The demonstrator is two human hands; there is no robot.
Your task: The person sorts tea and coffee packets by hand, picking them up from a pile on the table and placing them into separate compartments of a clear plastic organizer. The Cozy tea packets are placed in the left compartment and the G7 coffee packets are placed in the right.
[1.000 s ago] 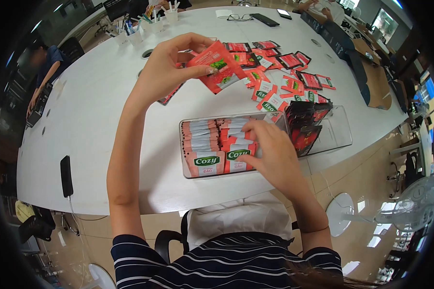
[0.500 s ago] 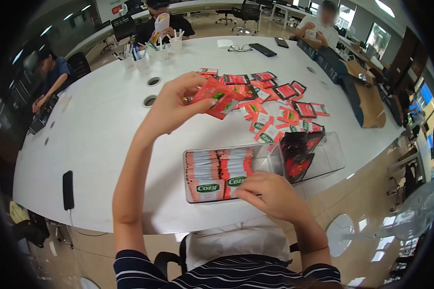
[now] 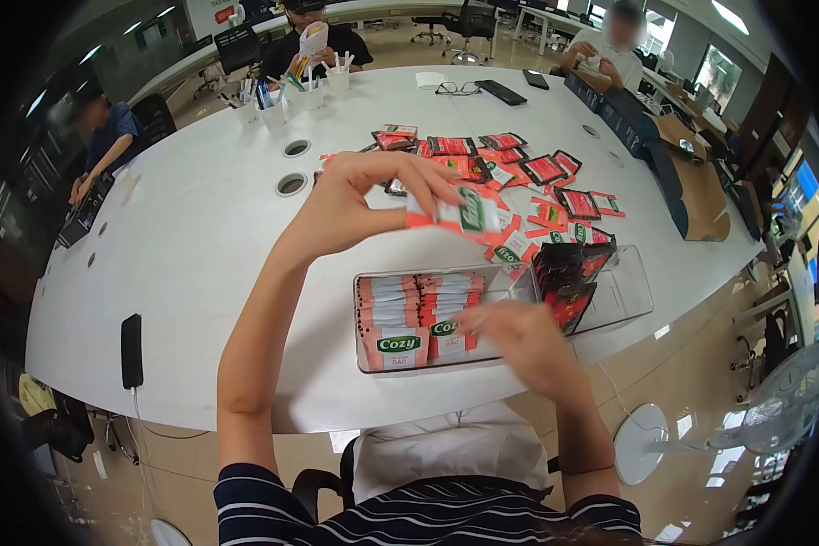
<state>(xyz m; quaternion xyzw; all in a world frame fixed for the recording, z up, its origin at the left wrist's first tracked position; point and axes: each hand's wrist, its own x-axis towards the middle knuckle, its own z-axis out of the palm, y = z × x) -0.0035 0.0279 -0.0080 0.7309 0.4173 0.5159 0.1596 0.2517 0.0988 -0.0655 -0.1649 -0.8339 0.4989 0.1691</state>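
Your right hand point(image 3: 523, 341) is appearing blurred, its fingertips hiding part of the front packet point(image 3: 450, 346) on the right. Your left hand point(image 3: 341, 214) is covering one end of the held packet point(image 3: 472, 211), whose small print is blurring beyond reading. The bottom edge is cutting off your striped shirt point(image 3: 419, 514); the top edge is cropping the person in black point(image 3: 347, 44) opposite.

"Cozy" and "ĐÀO" on peach sachet point(image 3: 398, 349), "DÂU" on red sachet point(image 3: 449, 347), "Cozy" on held sachet point(image 3: 475, 215)
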